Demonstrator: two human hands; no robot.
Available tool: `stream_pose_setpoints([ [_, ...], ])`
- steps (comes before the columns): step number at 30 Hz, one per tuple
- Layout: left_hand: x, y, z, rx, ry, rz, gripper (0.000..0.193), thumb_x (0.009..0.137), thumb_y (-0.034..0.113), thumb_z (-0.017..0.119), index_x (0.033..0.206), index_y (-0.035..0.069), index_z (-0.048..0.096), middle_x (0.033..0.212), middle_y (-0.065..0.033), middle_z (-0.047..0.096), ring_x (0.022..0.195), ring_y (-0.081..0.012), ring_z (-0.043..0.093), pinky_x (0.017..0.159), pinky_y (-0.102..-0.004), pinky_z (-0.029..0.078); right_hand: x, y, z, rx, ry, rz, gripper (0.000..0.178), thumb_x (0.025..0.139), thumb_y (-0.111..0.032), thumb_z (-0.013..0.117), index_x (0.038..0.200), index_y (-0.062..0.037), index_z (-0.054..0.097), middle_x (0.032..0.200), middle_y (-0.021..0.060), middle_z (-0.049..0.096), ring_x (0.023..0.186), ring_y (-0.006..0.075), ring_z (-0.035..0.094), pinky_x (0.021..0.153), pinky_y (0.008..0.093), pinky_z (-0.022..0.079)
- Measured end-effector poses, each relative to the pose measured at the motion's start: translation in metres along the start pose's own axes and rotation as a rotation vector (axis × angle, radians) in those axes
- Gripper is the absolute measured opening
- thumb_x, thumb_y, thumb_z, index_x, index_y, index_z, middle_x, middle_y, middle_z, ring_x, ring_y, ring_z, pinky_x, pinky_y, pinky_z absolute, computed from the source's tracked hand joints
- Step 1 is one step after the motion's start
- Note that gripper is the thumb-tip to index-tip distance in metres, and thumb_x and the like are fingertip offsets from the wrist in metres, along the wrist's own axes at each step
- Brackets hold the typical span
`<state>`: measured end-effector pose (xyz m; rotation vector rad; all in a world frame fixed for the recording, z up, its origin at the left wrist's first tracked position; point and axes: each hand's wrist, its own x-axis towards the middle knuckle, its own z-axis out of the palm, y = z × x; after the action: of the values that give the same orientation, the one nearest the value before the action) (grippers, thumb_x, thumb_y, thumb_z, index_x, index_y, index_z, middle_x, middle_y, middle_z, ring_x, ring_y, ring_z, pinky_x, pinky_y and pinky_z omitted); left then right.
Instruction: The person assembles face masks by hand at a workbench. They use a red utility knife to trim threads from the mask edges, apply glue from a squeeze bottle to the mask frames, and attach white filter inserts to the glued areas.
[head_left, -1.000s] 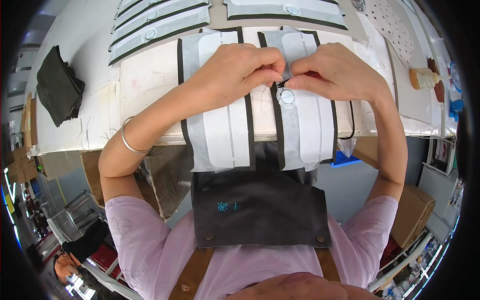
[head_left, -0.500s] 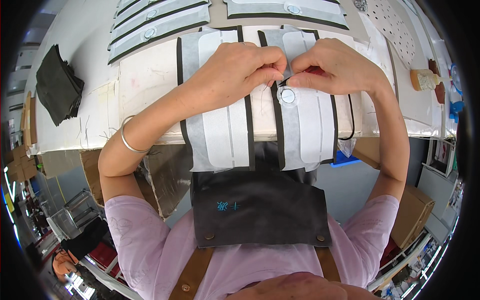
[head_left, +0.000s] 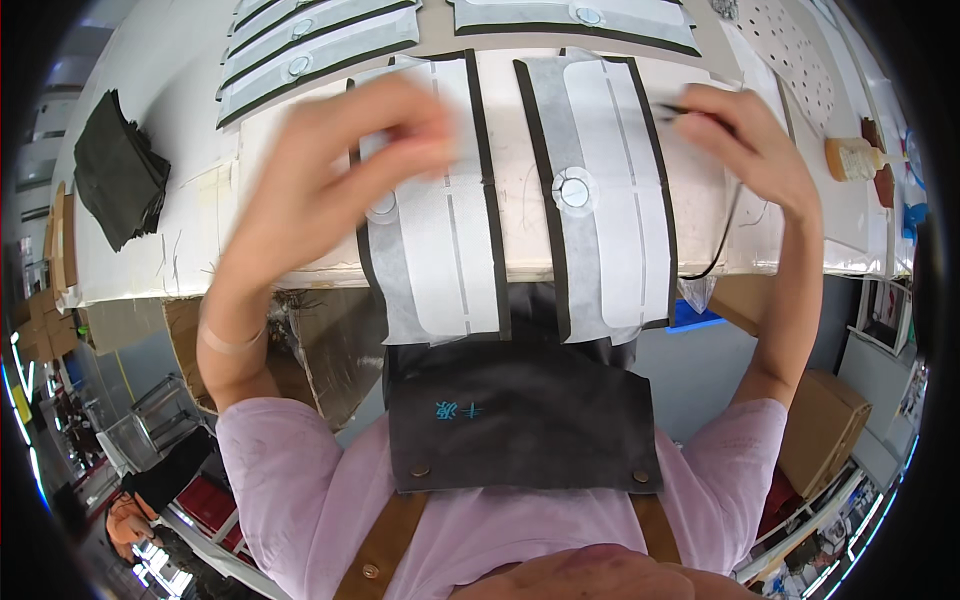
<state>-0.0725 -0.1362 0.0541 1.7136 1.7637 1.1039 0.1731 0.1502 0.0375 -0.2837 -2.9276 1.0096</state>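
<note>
Two white-and-grey fabric panels with black edging lie side by side over the table's front edge, a left panel [head_left: 450,250] and a right panel [head_left: 610,230]. Each carries a round disc, and the right panel's disc [head_left: 573,192] shows plainly. Smeared by motion, my left hand [head_left: 350,160] hovers over the left panel and partly hides it; I cannot make out whether its fingers hold anything. To the right of the right panel, my right hand [head_left: 745,140] is closed round small dark thread snips [head_left: 672,112], their pointed tips facing left. A thin black cord [head_left: 728,235] hangs below that hand.
Similar panels [head_left: 320,62] lie overlapped at the far left, another [head_left: 575,22] at the far middle. A stack of black pieces [head_left: 118,170] sits at left. At right are a perforated sheet [head_left: 785,50] and a bottle of amber liquid [head_left: 850,160].
My hands, close together above the right panel's disc before, have parted. The left has swung left over the left panel; the right has moved right with the thread snips.
</note>
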Motion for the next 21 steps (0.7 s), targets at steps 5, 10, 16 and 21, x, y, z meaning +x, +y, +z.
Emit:
stream_pose_setpoints([
  [5, -0.155, 0.005, -0.116, 0.212, 0.039, -0.585, 0.007, 0.090, -0.003, 0.066, 0.095, -0.003, 0.062, 0.084, -0.0082, 0.065, 0.079, -0.0141, 0.062, 0.072, -0.0273, 0.048, -0.087, 0.066, -0.013, -0.121, 0.449, 0.376, 0.033, 0.101, -0.031, 0.064, 0.089, -0.0008, 0.059, 0.068, 0.0035, 0.040, 0.063, 0.0162, 0.035, 0.057, 0.0310, 0.032],
  [10, -0.321, -0.047, -0.153, 1.676, 0.283, -0.689, 0.025, 0.088, 0.008, 0.073, 0.112, 0.003, 0.067, 0.098, -0.0123, 0.072, 0.092, -0.0319, 0.067, 0.081, -0.0423, 0.051, -0.114, 0.089, 0.004, -0.337, 0.631, 0.293, 0.041, 0.100, -0.028, 0.067, 0.133, -0.0053, 0.064, 0.102, 0.0135, 0.070, 0.094, 0.0214, 0.066, 0.086, 0.0335, 0.051],
  [16, -0.227, -0.020, -0.087, 0.963, 0.490, -0.828, 0.024, 0.089, 0.019, 0.079, 0.083, -0.001, 0.067, 0.077, -0.0148, 0.067, 0.070, -0.0313, 0.061, 0.069, -0.0387, 0.049, -0.122, -0.015, 0.052, -0.151, 0.697, 0.362, 0.037, 0.093, -0.015, 0.074, 0.127, -0.0045, 0.062, 0.083, 0.0058, 0.066, 0.079, 0.0123, 0.061, 0.072, 0.0255, 0.046],
  [21, -0.142, -0.023, -0.048, 0.795, 0.419, -0.264, 0.018, 0.091, 0.005, 0.072, 0.108, 0.000, 0.069, 0.114, -0.0148, 0.072, 0.111, -0.0271, 0.067, 0.098, -0.0359, 0.049, -0.151, -0.059, 0.127, 0.426, 0.470, 0.434, 0.031, 0.088, -0.003, 0.077, 0.095, -0.0082, 0.047, 0.071, -0.0013, 0.062, 0.065, 0.0035, 0.054, 0.055, 0.0192, 0.041],
])
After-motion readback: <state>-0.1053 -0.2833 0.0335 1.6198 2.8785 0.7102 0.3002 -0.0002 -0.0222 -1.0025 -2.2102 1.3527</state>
